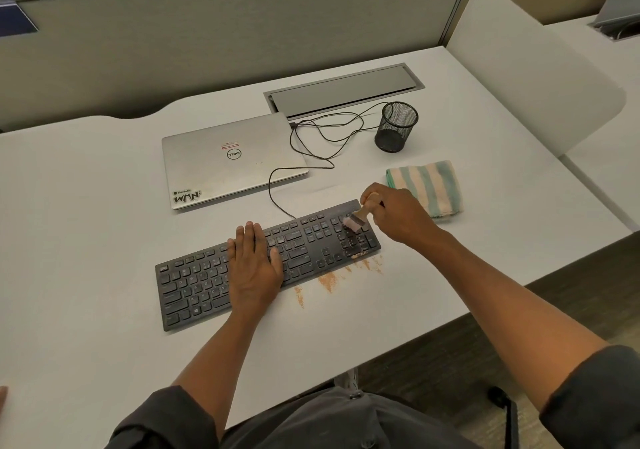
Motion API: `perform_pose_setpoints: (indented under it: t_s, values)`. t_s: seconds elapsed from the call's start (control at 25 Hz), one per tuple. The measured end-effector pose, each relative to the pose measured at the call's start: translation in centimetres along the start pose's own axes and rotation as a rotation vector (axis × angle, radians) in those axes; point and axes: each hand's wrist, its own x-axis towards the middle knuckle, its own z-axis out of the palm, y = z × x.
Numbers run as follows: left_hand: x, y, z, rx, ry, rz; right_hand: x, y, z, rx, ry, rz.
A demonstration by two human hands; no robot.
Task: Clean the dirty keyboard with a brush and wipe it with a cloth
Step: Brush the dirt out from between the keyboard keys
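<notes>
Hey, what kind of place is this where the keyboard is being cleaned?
Most likely an office or study cubicle. A pale desk is fenced by grey partition panels, with a cable hatch built into its top, and it holds a closed laptop and a mesh pen cup.

Closed laptop (232,159) lid: round "DELL" logo, seen upside down; corner sticker reads "WMN".

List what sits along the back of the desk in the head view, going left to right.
Laptop → cable → mesh cup → striped cloth, which lies nearer than the cup.
</notes>
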Motion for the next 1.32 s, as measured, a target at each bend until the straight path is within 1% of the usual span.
perform_pose_setpoints:
  t_s: [0.16, 0.24, 0.44, 0.6, 0.64, 0.76, 0.84, 0.92, 1.04, 1.12, 1.2, 1.24, 1.32]
  values:
    - [0.0, 0.1, -0.1, -0.001, 0.004, 0.001, -0.1, 0.3, 1.0, -0.215, -0.133, 0.064]
    - [0.0, 0.1, -0.1, 0.003, 0.008, 0.000, 0.1, 0.3, 0.6, -0.272, -0.180, 0.090]
    - [0.0, 0.0, 0.0, 0.003, 0.013, 0.005, -0.6, -0.2, 0.5, -0.127, -0.082, 0.016]
    - [0.1, 0.1, 0.0, -0.008, 0.015, 0.004, -1.5, -0.1, 0.6, -0.220, -0.130, -0.003]
    - [0.1, 0.1, 0.0, -0.006, 0.014, 0.004, -1.6, 0.0, 0.4, -0.209, -0.121, 0.003]
    - [0.1, 0.1, 0.0, -0.003, 0.012, 0.003, -2.6, -0.3, 0.9, 0.004, -0.056, 0.007]
    - [0.1, 0.1, -0.1, -0.003, 0.013, 0.006, -4.0, -0.5, 2.1, 0.082, -0.030, -0.007]
    - [0.1, 0.1, -0.1, 0.001, 0.008, 0.006, -5.5, -0.2, 3.0, 0.088, 0.005, 0.022]
    - [0.1, 0.1, -0.1, 0.002, 0.007, 0.003, -6.6, 0.8, 2.9, 0.017, 0.131, 0.076]
    - [0.1, 0.1, -0.1, 0.000, 0.006, 0.005, -7.1, 1.1, 2.7, 0.095, 0.192, 0.102]
    - [0.0, 0.1, -0.1, 0.000, 0.008, 0.004, -7.6, 1.2, 2.9, 0.232, 0.171, 0.110]
    - [0.0, 0.1, -0.2, 0.000, 0.008, 0.004, -7.9, 1.2, 3.1, 0.256, 0.148, 0.105]
    - [0.0, 0.1, -0.2, 0.000, 0.009, 0.006, -8.3, 1.5, 3.5, 0.217, 0.131, 0.107]
